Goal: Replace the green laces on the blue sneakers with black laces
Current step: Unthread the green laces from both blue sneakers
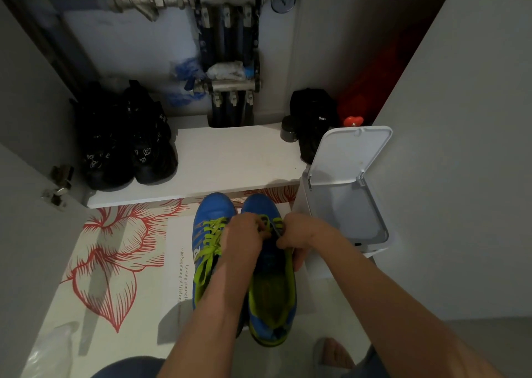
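Grip: left hand [244, 241] and right hand [300, 235] pinch lace [275, 229] at toe eyelets | sneaker [273, 291] beneath hands, heel nearest, for reach | lace colour unclear

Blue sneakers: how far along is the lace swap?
Done: the right sneaker shows no green lace along its open throat. In hand: the left hand and right hand pinch a dark lace at its front eyelets. Left: finishing that lacing, and the other sneaker, fully laced in green laces.

L hand [244, 236] & R hand [300, 233] hide front eyelets of sneaker under grip [273, 297]; pinched lace [275, 228] too dim for colour. L forearm [207, 305] covers heel of sneaker beside grip [210, 213].
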`<state>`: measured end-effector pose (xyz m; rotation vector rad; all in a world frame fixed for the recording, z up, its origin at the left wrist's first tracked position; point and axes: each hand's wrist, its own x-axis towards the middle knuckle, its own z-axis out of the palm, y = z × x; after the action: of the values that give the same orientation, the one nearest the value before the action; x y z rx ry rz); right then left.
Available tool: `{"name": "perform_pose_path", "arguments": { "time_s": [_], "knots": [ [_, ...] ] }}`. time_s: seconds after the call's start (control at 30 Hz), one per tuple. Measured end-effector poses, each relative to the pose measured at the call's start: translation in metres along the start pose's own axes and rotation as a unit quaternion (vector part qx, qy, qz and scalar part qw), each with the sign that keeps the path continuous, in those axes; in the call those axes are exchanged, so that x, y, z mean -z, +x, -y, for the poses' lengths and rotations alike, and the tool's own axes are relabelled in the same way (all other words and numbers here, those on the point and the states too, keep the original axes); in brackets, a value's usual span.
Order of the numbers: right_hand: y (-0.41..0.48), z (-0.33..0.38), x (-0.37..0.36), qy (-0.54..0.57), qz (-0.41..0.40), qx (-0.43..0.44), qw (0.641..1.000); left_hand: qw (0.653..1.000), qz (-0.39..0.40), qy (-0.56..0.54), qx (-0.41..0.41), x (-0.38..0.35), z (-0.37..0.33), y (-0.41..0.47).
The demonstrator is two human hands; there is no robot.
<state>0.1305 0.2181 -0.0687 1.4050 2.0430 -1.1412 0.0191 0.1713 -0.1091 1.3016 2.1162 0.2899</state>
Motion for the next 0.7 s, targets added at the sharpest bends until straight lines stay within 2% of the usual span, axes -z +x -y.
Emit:
{"name": "perform_pose_path", "arguments": {
  "time_s": [0.03,0.07,0.1,0.17,0.2,0.27,0.3,0.33,0.37,0.43,0.5,0.53,0.6,0.67,0.7],
  "knots": [
    [0.001,-0.001,0.0,0.0,0.001,0.001,1.0,0.999,0.034,0.033,0.02,0.001,0.001,0.002],
    [0.001,-0.001,0.0,0.0,0.002,0.001,1.0,0.998,0.034,0.034,0.033,0.002,0.001,0.004],
    [0.001,-0.002,0.001,0.0,0.002,0.001,1.0,1.0,0.0,0.007,0.028,0.002,0.001,0.003],
    [0.001,-0.002,0.001,0.001,0.005,0.0,1.0,0.982,-0.139,-0.128,0.029,0.005,0.001,-0.003],
    [0.001,-0.001,0.002,0.003,0.009,-0.002,1.0,0.95,-0.22,-0.218,0.05,0.011,0.001,-0.006],
    [0.001,-0.001,0.002,0.02,0.014,-0.01,1.0,0.843,-0.351,-0.391,0.117,0.031,0.006,-0.003],
    [0.002,-0.002,0.002,0.028,0.018,-0.014,0.999,0.793,-0.371,-0.461,0.144,0.042,0.008,0.0],
    [0.002,-0.003,0.001,0.038,0.021,-0.017,0.999,0.762,-0.361,-0.514,0.158,0.051,0.009,0.002],
    [0.004,-0.004,-0.001,0.051,0.022,-0.021,0.998,0.757,-0.335,-0.537,0.166,0.057,0.008,0.002],
    [0.009,-0.004,-0.004,0.063,-0.008,-0.016,0.998,0.808,-0.295,-0.485,0.16,0.056,0.004,-0.004],
    [0.019,-0.003,-0.004,0.012,-0.11,0.028,0.993,0.87,-0.286,-0.382,0.128,0.045,0.001,-0.011],
    [0.023,-0.002,-0.004,-0.015,-0.164,0.059,0.984,0.889,-0.288,-0.335,0.116,0.04,-0.003,-0.014],
    [0.033,0.0,-0.007,-0.058,-0.231,0.121,0.964,0.921,-0.303,-0.22,0.106,0.034,-0.008,-0.016],
    [0.043,0.0,-0.016,-0.107,-0.257,0.146,0.949,0.942,-0.321,-0.062,0.078,0.032,-0.011,-0.018],
    [0.048,0.0,-0.022,-0.122,-0.263,0.146,0.946,0.95,-0.307,-0.01,0.05,0.031,-0.011,-0.018]
  ]
}}
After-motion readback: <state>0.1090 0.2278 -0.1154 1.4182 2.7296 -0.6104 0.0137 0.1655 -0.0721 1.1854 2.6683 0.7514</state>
